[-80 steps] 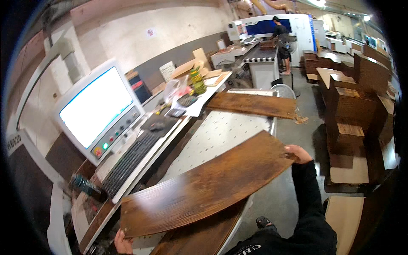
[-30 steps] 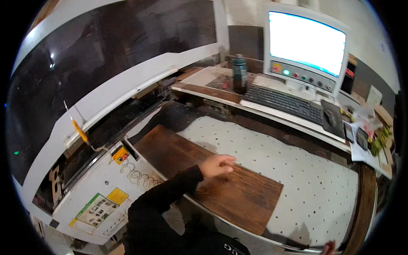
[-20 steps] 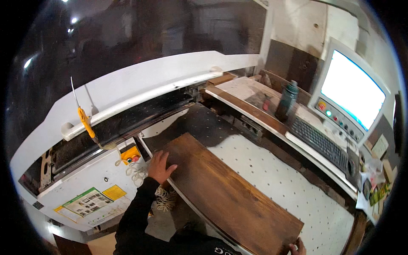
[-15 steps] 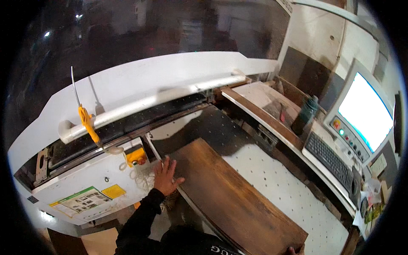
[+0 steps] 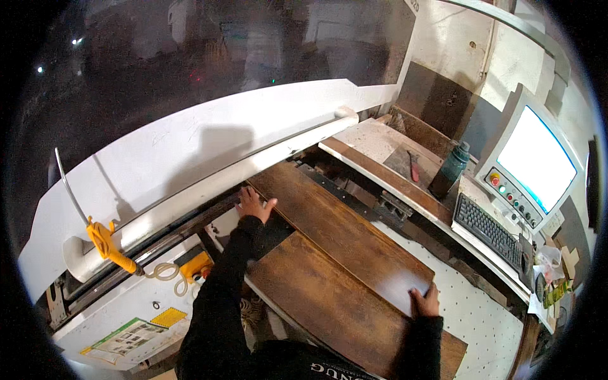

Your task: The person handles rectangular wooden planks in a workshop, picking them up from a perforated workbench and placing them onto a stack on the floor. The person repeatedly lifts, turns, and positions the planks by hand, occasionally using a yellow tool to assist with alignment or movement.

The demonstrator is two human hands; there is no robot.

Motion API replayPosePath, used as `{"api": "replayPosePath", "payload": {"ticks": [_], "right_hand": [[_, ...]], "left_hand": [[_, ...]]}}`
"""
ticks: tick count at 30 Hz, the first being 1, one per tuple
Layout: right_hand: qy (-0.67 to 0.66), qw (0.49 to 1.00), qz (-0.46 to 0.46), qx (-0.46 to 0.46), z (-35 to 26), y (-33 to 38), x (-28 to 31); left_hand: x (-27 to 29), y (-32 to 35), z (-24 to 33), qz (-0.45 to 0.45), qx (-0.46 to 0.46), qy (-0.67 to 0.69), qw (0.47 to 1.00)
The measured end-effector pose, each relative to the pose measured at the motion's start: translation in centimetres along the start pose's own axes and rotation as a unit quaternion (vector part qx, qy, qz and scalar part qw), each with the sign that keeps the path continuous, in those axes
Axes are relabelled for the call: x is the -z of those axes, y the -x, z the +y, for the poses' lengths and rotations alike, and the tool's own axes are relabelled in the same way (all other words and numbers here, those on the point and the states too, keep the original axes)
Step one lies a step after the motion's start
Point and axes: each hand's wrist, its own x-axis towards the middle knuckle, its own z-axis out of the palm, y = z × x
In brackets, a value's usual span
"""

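Note:
A long brown wooden panel (image 5: 335, 221) lies slantwise on the machine table, its far end up by the white machine cover. My left hand (image 5: 253, 206) rests at its left edge near that end, fingers spread. My right hand (image 5: 425, 301) grips the near end of this panel, thumb over the top; its undersides of the fingers are hidden. Closer to me lies a second brown panel (image 5: 316, 291), alongside and partly covered by the first one's long edge and my right arm.
The perforated white tabletop (image 5: 472, 310) shows to the right. Beyond it, a side ledge holds a dark bottle (image 5: 451, 170), a red-handled tool (image 5: 414, 168), a keyboard (image 5: 487, 231) and a lit monitor (image 5: 538, 164). A yellow air gun (image 5: 107, 244) hangs at left.
The far panel and my left hand have moved forward toward the machine cover. A second panel is now visible nearer me. My right hand has come up from the lower edge into fuller view.

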Motion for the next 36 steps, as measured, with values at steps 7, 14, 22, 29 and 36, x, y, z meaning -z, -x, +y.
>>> {"api": "replayPosePath", "payload": {"ticks": [7, 14, 22, 29, 36], "right_hand": [[0.057, 0.996, -0.051, -0.047, -5.0, -6.0, -6.1], [0.052, 0.984, -0.167, 0.020, -8.2, -4.8, -6.3], [0.067, 0.980, -0.177, 0.066, -10.2, -8.4, -8.2], [0.096, 0.985, -0.127, 0.068, -12.0, -9.4, -10.0], [0.095, 0.991, -0.067, 0.073, -11.4, -9.2, -10.8]], "left_hand": [[-3.2, 2.3, 5.5, -0.124, -0.126, -0.010, 0.984], [-4.2, 0.7, 7.1, -0.090, -0.112, -0.078, 0.986], [-5.6, -2.7, 7.9, -0.054, -0.048, -0.067, 0.995], [-6.4, -4.7, 7.3, -0.022, -0.038, -0.106, 0.993], [-7.2, -5.1, 7.8, -0.013, -0.093, -0.110, 0.989]]}}
